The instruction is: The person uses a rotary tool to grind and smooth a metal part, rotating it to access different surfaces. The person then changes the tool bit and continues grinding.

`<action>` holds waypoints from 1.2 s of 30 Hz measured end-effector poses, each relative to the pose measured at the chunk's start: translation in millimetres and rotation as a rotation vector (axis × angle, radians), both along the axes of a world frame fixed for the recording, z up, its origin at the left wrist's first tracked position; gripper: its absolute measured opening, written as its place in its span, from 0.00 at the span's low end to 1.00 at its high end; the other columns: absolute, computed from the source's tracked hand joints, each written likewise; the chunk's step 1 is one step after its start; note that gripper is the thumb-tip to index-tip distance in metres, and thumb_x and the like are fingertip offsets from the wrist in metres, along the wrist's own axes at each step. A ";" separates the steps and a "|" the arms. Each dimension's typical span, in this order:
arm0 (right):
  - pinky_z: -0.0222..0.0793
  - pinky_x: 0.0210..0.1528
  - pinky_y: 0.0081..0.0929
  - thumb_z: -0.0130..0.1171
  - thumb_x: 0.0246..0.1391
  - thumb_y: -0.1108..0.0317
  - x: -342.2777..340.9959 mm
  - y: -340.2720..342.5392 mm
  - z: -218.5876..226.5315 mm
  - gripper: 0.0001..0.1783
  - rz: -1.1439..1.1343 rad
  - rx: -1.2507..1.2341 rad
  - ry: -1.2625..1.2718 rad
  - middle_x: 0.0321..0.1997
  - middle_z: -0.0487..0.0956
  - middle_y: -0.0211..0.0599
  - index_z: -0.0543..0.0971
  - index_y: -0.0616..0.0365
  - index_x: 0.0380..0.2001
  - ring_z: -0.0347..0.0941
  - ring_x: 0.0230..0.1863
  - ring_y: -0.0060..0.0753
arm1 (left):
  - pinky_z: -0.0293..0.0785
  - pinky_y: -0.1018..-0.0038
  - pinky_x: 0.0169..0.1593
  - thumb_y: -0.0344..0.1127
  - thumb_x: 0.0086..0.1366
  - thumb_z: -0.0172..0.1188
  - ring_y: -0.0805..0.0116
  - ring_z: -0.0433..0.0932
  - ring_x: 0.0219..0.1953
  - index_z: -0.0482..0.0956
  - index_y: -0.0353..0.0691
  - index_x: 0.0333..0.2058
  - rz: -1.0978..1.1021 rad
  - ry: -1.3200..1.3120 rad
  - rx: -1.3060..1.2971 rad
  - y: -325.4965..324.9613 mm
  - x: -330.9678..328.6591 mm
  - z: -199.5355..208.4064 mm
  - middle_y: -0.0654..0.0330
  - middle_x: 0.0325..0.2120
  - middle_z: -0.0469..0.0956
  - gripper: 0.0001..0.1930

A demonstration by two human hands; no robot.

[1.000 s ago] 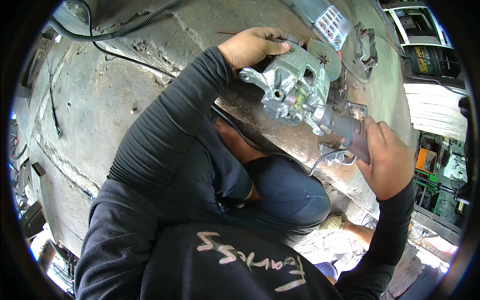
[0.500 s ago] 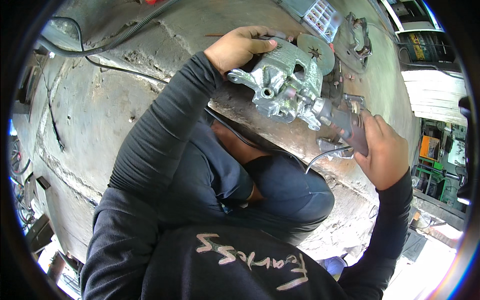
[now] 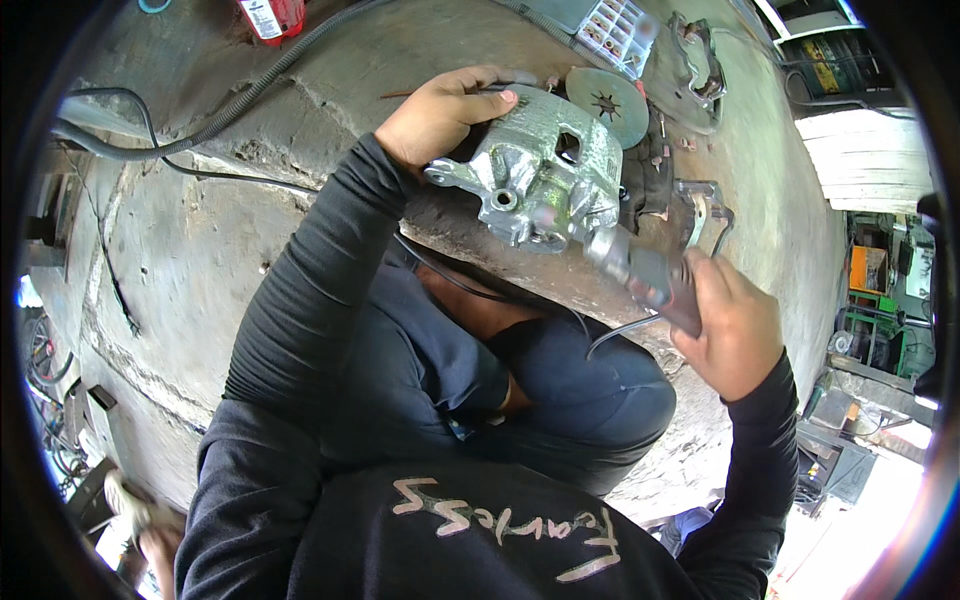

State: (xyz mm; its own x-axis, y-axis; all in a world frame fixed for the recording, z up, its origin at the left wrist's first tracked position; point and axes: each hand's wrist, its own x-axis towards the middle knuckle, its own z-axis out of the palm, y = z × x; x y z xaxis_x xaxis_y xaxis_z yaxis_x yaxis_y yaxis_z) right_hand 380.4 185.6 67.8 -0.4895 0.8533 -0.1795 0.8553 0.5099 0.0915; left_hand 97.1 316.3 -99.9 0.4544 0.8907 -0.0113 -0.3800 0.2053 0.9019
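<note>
A silver brake caliper (image 3: 535,150) is held above the floor in front of me. My left hand (image 3: 440,115) is closed round its far left side, with the thumb on top; the fingertips are partly hidden. On the right, my right hand (image 3: 738,325) wraps round the dark body of a die grinder (image 3: 650,275). Its metal nose points left at the caliper's near right part, below the square opening. The tip is blurred, so I cannot tell whether it touches the metal. A grey cable (image 3: 620,333) runs from the tool toward my knee.
A flat round disc (image 3: 628,110) lies behind the caliper, near a clear compartment box (image 3: 620,38) of small parts. Metal brackets (image 3: 697,60) and small pieces lie to the right. A corrugated hose (image 3: 225,110) and a red bottle (image 3: 270,18) are at far left. A person's foot (image 3: 125,500) shows lower left.
The die grinder's nose has come a little nearer to me across the caliper. My view has shifted slightly. The red bottle shows more fully, and a person's foot has appeared at lower left.
</note>
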 end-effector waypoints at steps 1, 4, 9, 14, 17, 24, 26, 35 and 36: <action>0.75 0.42 0.39 0.69 0.33 0.74 -0.1 -0.9 -0.9 0.37 -0.034 -0.003 -0.010 0.43 0.77 0.49 0.71 0.64 0.53 0.77 0.42 0.54 | 0.74 0.77 0.53 0.34 0.73 0.53 0.72 0.78 0.47 0.69 0.28 0.58 -0.002 -0.009 -0.012 -0.3 -0.1 0.2 0.56 0.47 0.79 0.20; 0.75 0.40 0.40 0.70 0.33 0.72 0.2 -1.9 -3.6 0.38 -0.067 -0.018 -0.010 0.42 0.76 0.47 0.70 0.62 0.54 0.77 0.41 0.52 | 0.74 0.77 0.50 0.33 0.71 0.54 0.72 0.79 0.45 0.71 0.27 0.56 0.032 -0.028 -0.035 -1.0 1.6 1.0 0.56 0.44 0.80 0.19; 0.75 0.38 0.40 0.72 0.35 0.68 -0.8 -7.0 -11.1 0.40 -0.077 0.007 -0.016 0.40 0.75 0.43 0.69 0.59 0.55 0.77 0.39 0.49 | 0.75 0.78 0.48 0.33 0.71 0.56 0.73 0.79 0.42 0.73 0.28 0.56 0.041 -0.059 -0.051 -3.2 2.4 2.5 0.56 0.43 0.80 0.19; 0.75 0.37 0.40 0.72 0.36 0.68 -0.5 -13.8 -12.3 0.39 -0.053 -0.086 0.024 0.41 0.75 0.44 0.69 0.59 0.54 0.77 0.39 0.50 | 0.74 0.78 0.50 0.34 0.72 0.54 0.73 0.78 0.45 0.72 0.29 0.57 0.042 0.030 -0.014 -1.6 0.5 1.9 0.57 0.45 0.79 0.19; 0.75 0.38 0.39 0.73 0.35 0.68 0.8 -13.9 -13.6 0.40 -0.093 0.015 0.003 0.41 0.75 0.44 0.68 0.60 0.55 0.78 0.40 0.49 | 0.75 0.79 0.48 0.34 0.71 0.56 0.75 0.78 0.43 0.73 0.30 0.56 0.043 0.024 -0.019 0.0 0.3 0.0 0.59 0.42 0.80 0.18; 0.75 0.38 0.41 0.72 0.36 0.68 1.6 -19.0 -17.9 0.38 -0.116 -0.009 0.061 0.42 0.76 0.46 0.68 0.61 0.54 0.78 0.39 0.51 | 0.74 0.80 0.44 0.34 0.70 0.57 0.76 0.78 0.40 0.75 0.32 0.54 0.090 0.010 -0.009 0.5 2.2 -2.3 0.61 0.39 0.80 0.17; 0.75 0.38 0.41 0.72 0.36 0.67 0.9 -19.2 -19.3 0.39 -0.141 0.046 0.040 0.42 0.76 0.46 0.68 0.61 0.55 0.78 0.39 0.51 | 0.74 0.78 0.49 0.34 0.71 0.55 0.74 0.78 0.43 0.74 0.30 0.54 0.053 0.072 -0.020 0.3 0.2 -0.9 0.59 0.42 0.79 0.17; 0.75 0.38 0.39 0.72 0.36 0.67 -0.8 -25.0 -22.9 0.39 -0.156 0.010 0.072 0.42 0.76 0.45 0.68 0.61 0.55 0.78 0.39 0.50 | 0.73 0.79 0.47 0.35 0.71 0.56 0.75 0.77 0.41 0.76 0.30 0.51 0.070 0.047 0.001 -1.5 0.4 -0.6 0.60 0.40 0.80 0.16; 0.75 0.38 0.39 0.72 0.36 0.67 -0.8 -25.8 -22.6 0.39 -0.151 -0.004 0.074 0.42 0.76 0.45 0.68 0.60 0.55 0.78 0.39 0.50 | 0.74 0.79 0.46 0.35 0.70 0.58 0.75 0.77 0.40 0.76 0.30 0.50 0.076 0.034 0.028 -1.0 -0.6 -0.9 0.61 0.38 0.80 0.15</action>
State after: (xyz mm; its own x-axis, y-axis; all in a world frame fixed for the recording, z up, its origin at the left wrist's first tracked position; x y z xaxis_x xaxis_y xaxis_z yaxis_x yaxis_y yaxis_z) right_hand 379.6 159.7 45.1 -0.3674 0.9176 -0.1516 0.9267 0.3750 0.0240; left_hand 96.5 315.3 -100.8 0.3853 0.9228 -0.0001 -0.3625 0.1514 0.9196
